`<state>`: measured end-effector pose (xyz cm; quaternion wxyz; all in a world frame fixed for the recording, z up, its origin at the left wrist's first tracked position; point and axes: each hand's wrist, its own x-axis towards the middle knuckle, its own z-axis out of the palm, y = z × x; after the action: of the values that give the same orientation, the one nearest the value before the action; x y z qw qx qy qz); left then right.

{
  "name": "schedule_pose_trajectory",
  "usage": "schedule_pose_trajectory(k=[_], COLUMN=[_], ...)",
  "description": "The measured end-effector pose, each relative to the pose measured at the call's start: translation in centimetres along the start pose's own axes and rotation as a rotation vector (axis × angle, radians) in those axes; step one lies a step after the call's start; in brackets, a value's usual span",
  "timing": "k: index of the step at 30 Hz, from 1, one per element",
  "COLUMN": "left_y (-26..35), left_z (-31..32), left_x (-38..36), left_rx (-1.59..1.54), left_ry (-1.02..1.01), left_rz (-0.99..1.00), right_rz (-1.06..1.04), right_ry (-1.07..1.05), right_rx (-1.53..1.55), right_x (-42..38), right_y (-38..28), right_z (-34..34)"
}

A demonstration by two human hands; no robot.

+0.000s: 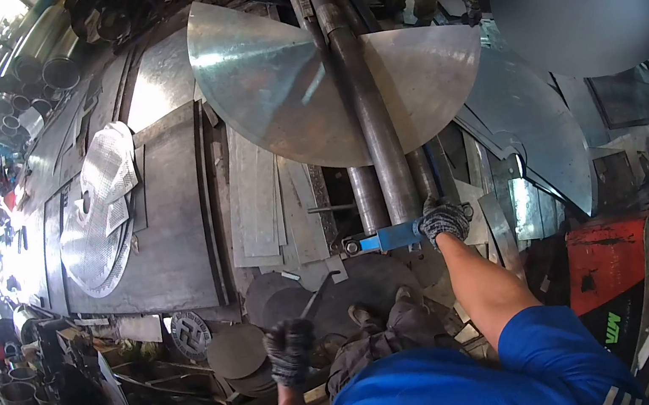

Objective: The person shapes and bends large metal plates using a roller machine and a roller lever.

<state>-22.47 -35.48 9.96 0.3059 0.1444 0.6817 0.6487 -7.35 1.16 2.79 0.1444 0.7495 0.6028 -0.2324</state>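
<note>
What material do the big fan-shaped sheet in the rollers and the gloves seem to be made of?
Fan-shaped sheet: apparently thin bare steel, possibly galvanised; grey, with bright glare. Rollers: dull dark steel, by their look. Gloves on the left hand and right hand: speckled grey knit fabric, seemingly.

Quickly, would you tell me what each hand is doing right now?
Left hand: closed on a thin rod.
Right hand: gripping the roller machine's blue end bracket.

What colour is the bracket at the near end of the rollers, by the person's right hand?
Blue: the metal end bracket beside the gloved right hand, clearest in the head view.
</note>
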Motion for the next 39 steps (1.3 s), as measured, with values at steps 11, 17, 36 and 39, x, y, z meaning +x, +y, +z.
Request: schedule_pose_trajectory(k=[11,17,36,39], left_y=[-2.2,-6.4,-5.8,0.0], left_z=[-1.3,-8.2,-10.1,-5.0], left_x=[-2.2,-1.8,-0.9,-1.6], left_rx=[0.321,0.404,0.566,0.440], left_ry=[0.243,0.249,0.230,0.307], left_rz=[0.023,-0.085,-0.127,-0.144], right_rz=[-0.053,-0.026,0.024,0.012], right_ry=[-0.032,-0.028,-0.022,0.035], right_rx=[-0.070,0.074,0.061,0.050], right_x=[3.5,3.0,1.9,1.9], right_y=[0.8,0.8,0.9,1.0], right_z=[4.0,2.3,2.0,2.4])
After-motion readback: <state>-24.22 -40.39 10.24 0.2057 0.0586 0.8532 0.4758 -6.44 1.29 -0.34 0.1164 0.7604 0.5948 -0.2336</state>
